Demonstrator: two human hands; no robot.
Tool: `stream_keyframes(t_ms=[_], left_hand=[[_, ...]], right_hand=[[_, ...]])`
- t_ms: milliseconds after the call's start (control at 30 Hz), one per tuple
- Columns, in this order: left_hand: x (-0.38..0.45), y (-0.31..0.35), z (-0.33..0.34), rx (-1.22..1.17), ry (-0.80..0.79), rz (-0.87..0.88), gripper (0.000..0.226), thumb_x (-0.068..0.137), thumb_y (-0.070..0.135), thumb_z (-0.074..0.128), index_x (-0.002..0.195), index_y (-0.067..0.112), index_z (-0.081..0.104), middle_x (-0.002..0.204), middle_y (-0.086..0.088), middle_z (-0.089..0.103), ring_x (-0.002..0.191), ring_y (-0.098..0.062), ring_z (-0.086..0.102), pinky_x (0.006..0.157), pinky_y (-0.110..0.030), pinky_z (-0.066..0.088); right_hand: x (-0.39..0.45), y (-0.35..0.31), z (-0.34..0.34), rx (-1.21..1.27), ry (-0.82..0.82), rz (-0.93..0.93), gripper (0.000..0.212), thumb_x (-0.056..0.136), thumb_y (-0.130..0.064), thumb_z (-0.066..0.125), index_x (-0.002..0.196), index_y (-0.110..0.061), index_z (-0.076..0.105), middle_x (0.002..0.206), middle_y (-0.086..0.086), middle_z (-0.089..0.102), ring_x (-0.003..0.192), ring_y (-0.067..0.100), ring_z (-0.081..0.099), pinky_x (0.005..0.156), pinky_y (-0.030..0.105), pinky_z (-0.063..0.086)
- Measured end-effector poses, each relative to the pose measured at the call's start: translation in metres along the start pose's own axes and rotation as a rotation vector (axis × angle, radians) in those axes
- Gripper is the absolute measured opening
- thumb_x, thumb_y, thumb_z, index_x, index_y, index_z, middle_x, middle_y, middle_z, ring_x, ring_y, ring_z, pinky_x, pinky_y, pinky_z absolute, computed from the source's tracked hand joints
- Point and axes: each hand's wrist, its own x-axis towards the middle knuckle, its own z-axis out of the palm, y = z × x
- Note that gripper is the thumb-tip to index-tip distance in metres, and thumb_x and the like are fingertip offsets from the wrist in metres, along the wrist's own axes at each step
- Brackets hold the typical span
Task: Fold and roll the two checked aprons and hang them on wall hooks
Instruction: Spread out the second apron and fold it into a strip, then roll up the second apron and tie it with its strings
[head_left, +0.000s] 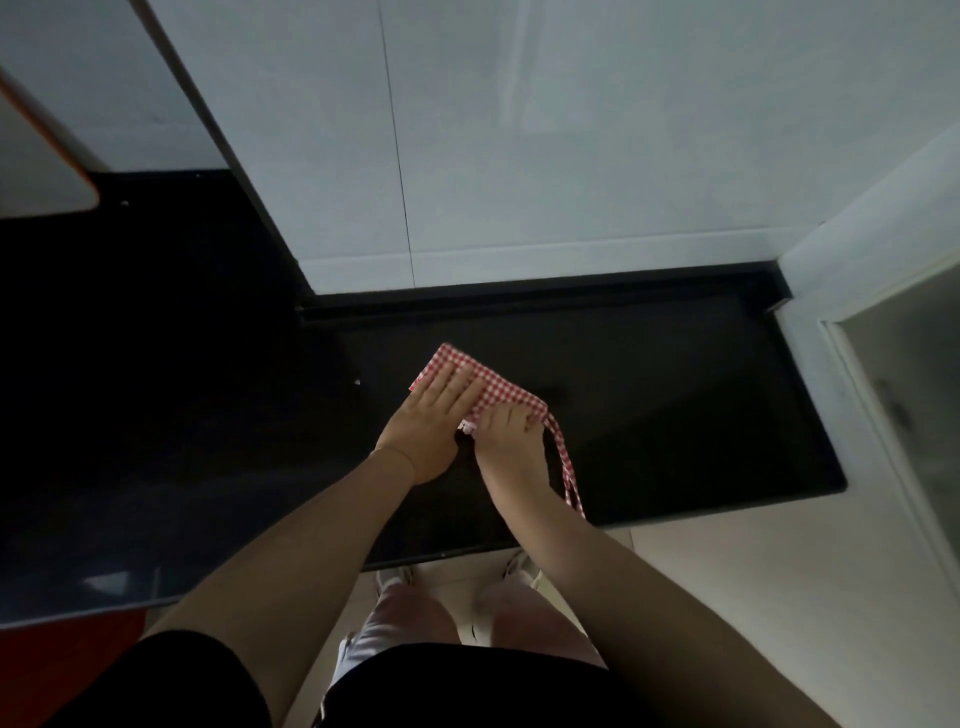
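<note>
**Hands press a checked apron into a tight bundle on the dark counter**

The left hand (434, 415) lies flat on the apron (485, 387), fingers straight and spread slightly, palm down, pressing the near-left part of the cloth against the counter (675, 415). It grasps nothing; it only holds the fabric down.

Just to its right, touching the same bundle, the right hand (511, 434) has its fingers curled over the near-right edge of the cloth, gripping it where the folded layers meet. A bit of pale trim shows in the gap between the two hands.

The apron is red-and-white checked and already reduced to a narrow, compact strip that runs at a slant away from the hands. It rests on the black counter, well short of the white tiled wall (519, 156) behind it. From under the right hand a strap (569, 473) of the same checked cloth trails toward the person, over the counter's front edge.

To judge from the shape of the bundle, the folding is largely done and the rolling is in hand, with one hand pinning and the other turning the edge over. Only one apron is in view, and no hook shows in this picture, so hanging lies ahead.

The next move probably calls for keeping the roll tight while it is turned further, then gathering the loose strap, since that strap looks like the natural part to catch on a hook. Letting go too soon could let the layers spring open.
</note>
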Motion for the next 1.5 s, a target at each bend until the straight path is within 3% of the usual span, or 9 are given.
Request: stream_keyframes(t_ms=[200,433,667,833,1033,1133,1267,1400,1500], left_hand=[[-0.002,0.003,0.009,-0.080,-0.011,-0.004,0.089,0.096,0.055,0.039,0.151,0.021,-0.023,0.157,-0.003,-0.032,0.145,-0.021,-0.029,0.122,-0.042,-0.008],[0.000,0.005,0.018,-0.055,0.039,-0.048,0.075,0.102,0.046,0.028,0.151,0.021,-0.024,0.158,-0.003,-0.030,0.146,-0.021,-0.026,0.121,-0.041,-0.010],[-0.001,0.010,0.021,-0.063,0.065,-0.062,0.069,0.103,0.040,0.022,0.149,0.020,-0.026,0.157,-0.004,-0.031,0.145,-0.022,-0.026,0.120,-0.041,-0.013],[0.000,0.010,0.021,-0.052,0.063,-0.065,0.069,0.103,0.040,0.021,0.150,0.020,-0.026,0.157,-0.004,-0.031,0.145,-0.022,-0.028,0.119,-0.041,-0.014],[0.002,0.012,0.012,-0.053,0.037,-0.075,0.078,0.100,0.052,0.031,0.152,0.020,-0.018,0.161,-0.003,-0.022,0.149,-0.022,-0.019,0.119,-0.040,-0.013],[0.008,0.015,0.003,-0.025,0.077,-0.097,0.084,0.095,0.054,0.045,0.156,0.018,0.001,0.164,-0.003,0.001,0.151,-0.024,0.001,0.123,-0.043,0.000],[0.015,0.022,-0.013,0.036,0.200,-0.092,0.060,0.092,0.025,0.057,0.145,0.018,0.031,0.149,-0.004,0.040,0.137,-0.024,0.037,0.119,-0.040,0.024],[0.025,0.026,-0.037,-0.054,0.112,0.016,0.058,0.094,0.032,0.058,0.143,0.017,0.031,0.137,-0.006,0.049,0.121,-0.023,0.050,0.108,-0.038,0.039],[0.032,0.032,-0.075,-0.132,-0.021,0.048,0.058,0.098,0.039,0.050,0.147,0.017,0.027,0.135,-0.009,0.049,0.115,-0.024,0.053,0.099,-0.038,0.045]], right_hand=[[-0.001,0.001,0.013,-0.197,0.048,-0.040,0.023,0.090,-0.015,0.063,0.105,0.002,0.063,0.097,0.020,0.069,0.092,0.032,0.068,0.089,0.046,0.055],[0.003,0.013,0.026,-0.089,0.187,-0.098,0.028,0.090,-0.021,0.067,0.106,0.001,0.061,0.097,0.017,0.068,0.090,0.029,0.068,0.088,0.044,0.055],[-0.002,0.013,0.025,0.025,0.111,-0.061,0.047,0.085,-0.031,0.071,0.119,0.000,0.059,0.114,0.018,0.066,0.105,0.031,0.065,0.100,0.045,0.048],[0.006,0.021,0.025,-0.046,0.091,-0.134,0.041,0.086,-0.036,0.070,0.111,-0.005,0.065,0.105,0.013,0.069,0.095,0.026,0.067,0.091,0.040,0.052],[0.014,0.041,-0.006,0.113,0.033,-0.230,0.036,0.095,-0.024,0.059,0.127,-0.008,0.052,0.127,0.010,0.059,0.116,0.023,0.057,0.101,0.036,0.046],[0.027,0.060,-0.022,0.271,-0.020,-0.204,0.040,0.089,-0.020,0.066,0.126,-0.013,0.052,0.126,0.006,0.058,0.114,0.020,0.055,0.094,0.032,0.047],[0.040,0.080,-0.035,0.442,-0.200,-0.179,0.032,0.087,-0.024,0.067,0.117,-0.019,0.056,0.111,0.000,0.061,0.096,0.015,0.057,0.080,0.027,0.046],[0.043,0.104,-0.043,0.574,-0.264,-0.141,0.028,0.086,-0.025,0.069,0.112,-0.021,0.059,0.103,-0.002,0.063,0.087,0.011,0.057,0.079,0.027,0.048],[0.047,0.130,-0.067,0.633,-0.381,-0.168,0.052,0.080,-0.022,0.072,0.126,-0.022,0.049,0.114,0.000,0.057,0.097,0.014,0.056,0.085,0.031,0.049]])
